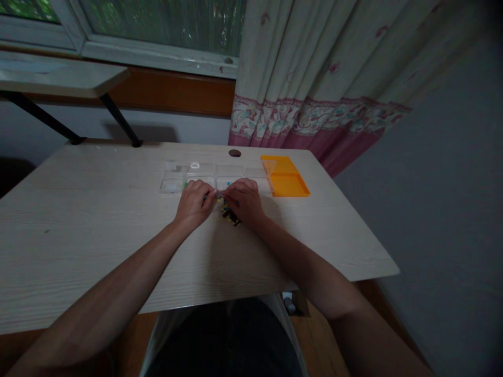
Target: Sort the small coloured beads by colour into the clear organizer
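Over the middle of the table, my left hand (194, 202) and my right hand (247, 203) meet, thumbs and fingers pinched close together. Between the fingertips are tiny pale and bluish bits, too small to make out. Just below them, beside my right palm, is a small cluster of dark, yellow and blue pieces (231, 217), like tiny building bricks. My right hand partly hides it, and I cannot tell whether it is held or lies on the table. Behind my hands is a clear plastic compartment tray (172, 186) with a few small coloured bits in it.
An orange open box (290, 185) sits right of the tray, touching or overlapped by its clear edge. A round brown cable-hole cover (234, 153) lies near the table's back. A raised shelf (66, 78) stands at left; a curtain (298, 112) hangs behind the table (118, 220).
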The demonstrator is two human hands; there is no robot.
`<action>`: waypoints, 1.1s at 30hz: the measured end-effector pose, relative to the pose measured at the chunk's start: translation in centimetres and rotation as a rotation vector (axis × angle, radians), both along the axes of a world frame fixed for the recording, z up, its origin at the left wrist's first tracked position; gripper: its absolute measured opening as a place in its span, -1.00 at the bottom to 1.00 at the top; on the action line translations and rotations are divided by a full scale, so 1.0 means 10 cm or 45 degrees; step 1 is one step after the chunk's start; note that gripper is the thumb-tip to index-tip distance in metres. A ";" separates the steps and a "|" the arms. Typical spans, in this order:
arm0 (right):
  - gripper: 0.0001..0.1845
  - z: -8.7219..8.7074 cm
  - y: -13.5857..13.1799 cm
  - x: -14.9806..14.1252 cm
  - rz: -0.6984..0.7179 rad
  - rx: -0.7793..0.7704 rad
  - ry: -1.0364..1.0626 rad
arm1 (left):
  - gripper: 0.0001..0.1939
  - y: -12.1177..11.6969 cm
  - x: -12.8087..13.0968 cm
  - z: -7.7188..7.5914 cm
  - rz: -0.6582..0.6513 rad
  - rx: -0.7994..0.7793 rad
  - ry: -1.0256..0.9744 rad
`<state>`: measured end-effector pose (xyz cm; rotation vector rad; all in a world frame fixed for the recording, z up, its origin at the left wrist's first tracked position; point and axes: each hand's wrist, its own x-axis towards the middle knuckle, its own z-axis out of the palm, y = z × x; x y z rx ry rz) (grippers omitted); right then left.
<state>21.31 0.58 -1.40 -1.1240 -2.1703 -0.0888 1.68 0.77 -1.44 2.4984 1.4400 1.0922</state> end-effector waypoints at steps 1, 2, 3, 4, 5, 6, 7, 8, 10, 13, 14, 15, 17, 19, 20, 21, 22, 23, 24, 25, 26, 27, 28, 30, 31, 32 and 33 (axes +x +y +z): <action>-0.78 0.00 0.01 0.01 -0.045 -0.024 0.016 | -0.72 0.00 0.00 0.00 0.004 -0.005 0.005; -0.77 0.01 0.02 0.03 -0.099 -0.052 0.033 | -0.72 0.00 -0.01 0.00 0.003 -0.012 0.011; -0.76 0.01 0.04 0.04 -0.156 -0.082 0.053 | -0.73 0.00 -0.01 -0.01 -0.001 -0.021 0.018; -0.75 0.01 0.06 0.06 -0.208 -0.109 0.072 | -0.74 0.00 -0.01 -0.01 -0.010 -0.031 0.024; -0.75 0.01 0.08 0.08 -0.256 -0.131 0.090 | -0.76 0.00 -0.01 -0.01 -0.021 -0.039 0.031; -0.74 0.00 0.10 0.10 -0.301 -0.142 0.109 | -0.77 -0.01 -0.01 -0.01 -0.035 -0.044 0.038; -0.74 -0.01 0.12 0.11 -0.340 -0.145 0.126 | -0.77 -0.01 -0.01 -0.02 -0.050 -0.047 0.048; -0.74 -0.02 0.13 0.12 -0.373 -0.142 0.140 | -0.77 -0.02 -0.01 -0.02 -0.067 -0.049 0.064; -0.73 -0.03 0.15 0.13 -0.412 -0.130 0.157 | -0.76 -0.02 -0.01 -0.03 -0.098 -0.045 0.106; -0.71 -0.05 0.16 0.13 -0.411 -0.119 0.145 | -0.73 -0.03 -0.01 -0.04 -0.141 -0.032 0.190; -0.70 -0.05 0.16 0.12 -0.408 -0.115 0.137 | -0.71 -0.03 -0.01 -0.04 -0.151 -0.025 0.214; -0.70 -0.05 0.16 0.12 -0.407 -0.111 0.131 | -0.70 -0.03 -0.01 -0.04 -0.159 -0.021 0.235; -0.70 -0.05 0.16 0.12 -0.409 -0.105 0.129 | -0.69 -0.03 -0.01 -0.04 -0.169 -0.022 0.264; -0.71 -0.05 0.15 0.12 -0.403 -0.106 0.138 | -0.69 -0.03 -0.01 -0.04 -0.175 -0.025 0.281; -0.72 -0.05 0.15 0.12 -0.397 -0.111 0.142 | -0.69 -0.03 -0.01 -0.04 -0.176 -0.024 0.288; -0.72 -0.04 0.15 0.12 -0.391 -0.117 0.145 | -0.69 -0.04 -0.01 -0.04 -0.175 -0.022 0.294; -0.73 -0.04 0.15 0.12 -0.388 -0.125 0.145 | -0.69 -0.04 -0.01 -0.03 -0.172 -0.021 0.302; -0.73 -0.03 0.14 0.12 -0.385 -0.134 0.143 | -0.68 -0.05 -0.01 -0.03 -0.168 -0.020 0.310; -0.73 -0.03 0.14 0.12 -0.385 -0.144 0.138 | -0.68 -0.05 -0.01 -0.02 -0.164 -0.019 0.318; -0.73 -0.03 0.14 0.12 -0.389 -0.153 0.131 | -0.69 -0.06 0.00 -0.01 -0.159 -0.019 0.326; -0.73 -0.02 0.14 0.12 -0.396 -0.160 0.121 | -0.70 -0.06 0.00 0.00 -0.153 -0.018 0.332; -0.73 -0.02 0.14 0.12 -0.401 -0.167 0.108 | -0.71 -0.07 0.00 0.00 -0.149 -0.017 0.336; -0.73 -0.02 0.14 0.12 -0.406 -0.171 0.095 | -0.73 -0.07 0.00 0.01 -0.146 -0.016 0.336; -0.72 -0.03 0.15 0.12 -0.408 -0.172 0.081 | -0.75 -0.08 0.00 0.02 -0.143 -0.022 0.329; -0.72 -0.03 0.15 0.12 -0.406 -0.170 0.082 | -0.75 -0.08 0.00 0.01 -0.141 -0.024 0.323; -0.72 -0.04 0.16 0.12 -0.404 -0.166 0.091 | -0.74 -0.07 0.00 0.01 -0.139 -0.025 0.318; -0.72 -0.04 0.16 0.12 -0.400 -0.160 0.102 | -0.73 -0.07 -0.01 0.01 -0.138 -0.024 0.315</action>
